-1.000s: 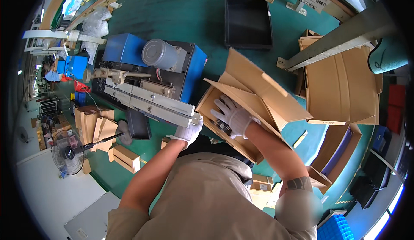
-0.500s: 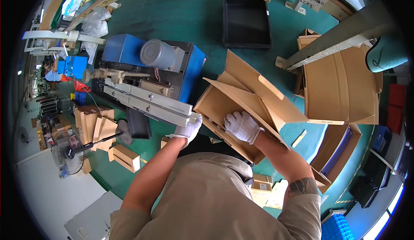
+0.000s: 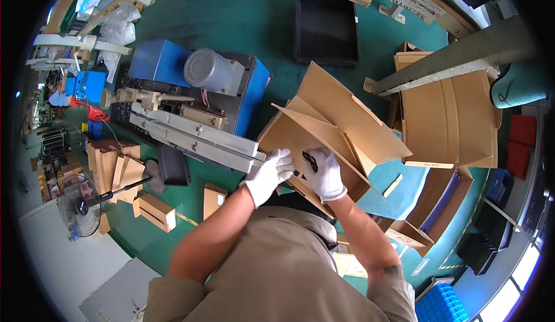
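Note:
My right hand, in a white glove, is over the open cardboard box. Its fingers close on a small black part with a loop-like outline, whose exact kind I cannot make out. My left hand, also white-gloved, is at the near left edge of the box, beside the end of a machine's long metal rail. Its fingers point toward the right hand, apart from each other, and nothing shows in them. The flaps of the box stand up on its far right side.
The blue-sided machine carries a grey cylinder. A black tray lies at the far side of the green bench. To the right are another carton, a slanting metal post and a long box. A fan stands at left.
My left hand has left the rail's end and moved right, toward the box. My right hand has lifted from inside the box with the black part in its fingers.

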`<state>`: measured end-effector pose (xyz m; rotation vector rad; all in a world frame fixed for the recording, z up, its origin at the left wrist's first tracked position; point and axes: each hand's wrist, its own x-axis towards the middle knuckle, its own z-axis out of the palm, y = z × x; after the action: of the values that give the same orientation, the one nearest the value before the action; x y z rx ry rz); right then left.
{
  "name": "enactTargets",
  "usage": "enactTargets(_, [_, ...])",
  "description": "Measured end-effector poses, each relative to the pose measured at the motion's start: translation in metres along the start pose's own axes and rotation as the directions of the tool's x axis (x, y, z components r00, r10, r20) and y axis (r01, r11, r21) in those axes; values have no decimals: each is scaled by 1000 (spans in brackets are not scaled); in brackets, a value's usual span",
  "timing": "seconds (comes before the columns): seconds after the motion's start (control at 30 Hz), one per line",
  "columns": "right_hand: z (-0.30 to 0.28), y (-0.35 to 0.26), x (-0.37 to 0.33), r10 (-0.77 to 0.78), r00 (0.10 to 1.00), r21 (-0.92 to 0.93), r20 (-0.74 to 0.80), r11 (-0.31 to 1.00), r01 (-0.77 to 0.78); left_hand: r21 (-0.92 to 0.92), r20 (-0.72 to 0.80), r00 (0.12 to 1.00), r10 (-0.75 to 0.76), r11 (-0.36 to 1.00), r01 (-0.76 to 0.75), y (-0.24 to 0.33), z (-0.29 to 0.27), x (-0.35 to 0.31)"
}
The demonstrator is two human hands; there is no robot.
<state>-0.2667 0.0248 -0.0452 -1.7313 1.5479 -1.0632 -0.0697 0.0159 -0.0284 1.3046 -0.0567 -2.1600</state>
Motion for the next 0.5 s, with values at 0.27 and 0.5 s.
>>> enactTargets(0.27, [8, -64, 12, -140, 989, -240, -40, 962, 126, -530, 350, 931, -101, 798, 286, -1, 41, 7])
enactTargets(0.5, [-25, -70, 5, -193, 979, -62, -69, 980, 189, -342, 302, 950, -78, 921, 184, -9, 32, 34])
